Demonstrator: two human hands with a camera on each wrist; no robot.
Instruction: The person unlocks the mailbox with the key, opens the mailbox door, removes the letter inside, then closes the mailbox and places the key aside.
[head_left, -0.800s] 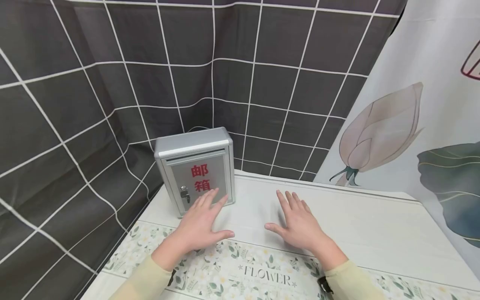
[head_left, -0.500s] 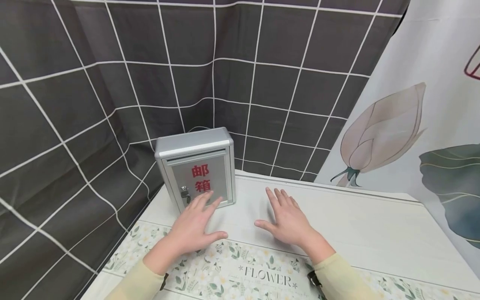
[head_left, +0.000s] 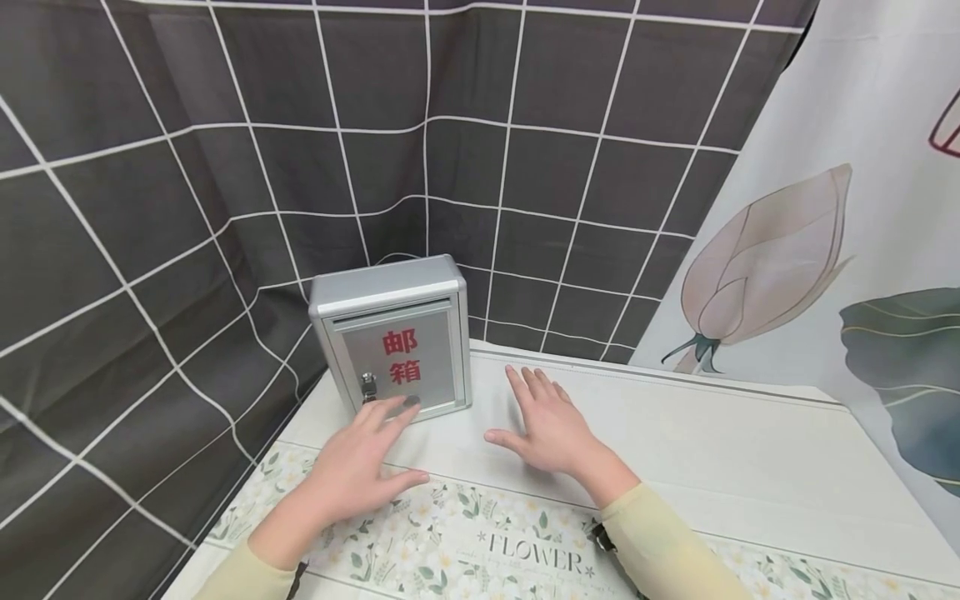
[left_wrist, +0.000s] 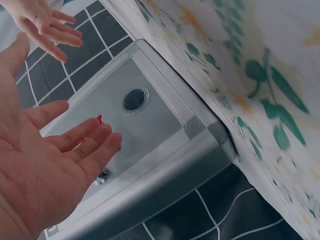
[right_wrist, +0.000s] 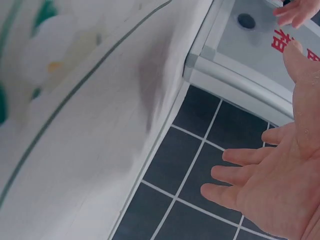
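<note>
A silver metal mailbox (head_left: 431, 342) with red characters stands upright on the table, its door closed. On the door's left side sits a lock (head_left: 368, 382), its lower part close to my left fingers in the head view. My left hand (head_left: 352, 467) hovers in front of the box with fingers spread and nothing held. To the right of the box, my right hand (head_left: 551, 429) is held over the tabletop, fingers extended and holding nothing. The left wrist view shows a round dark hole (left_wrist: 135, 100) low on the mailbox door, beyond the left hand's fingertips.
A white tablecloth (head_left: 675, 442) with a floral band and the word FLOWER covers the table. Behind the mailbox hangs a dark curtain (head_left: 360, 167) with white grid lines. A white curtain (head_left: 870, 217) with a flower print hangs at the right.
Both hands have shifted left. The left hand has also drawn down toward the person, uncovering more of the mailbox door. The mailbox has stayed in place.
</note>
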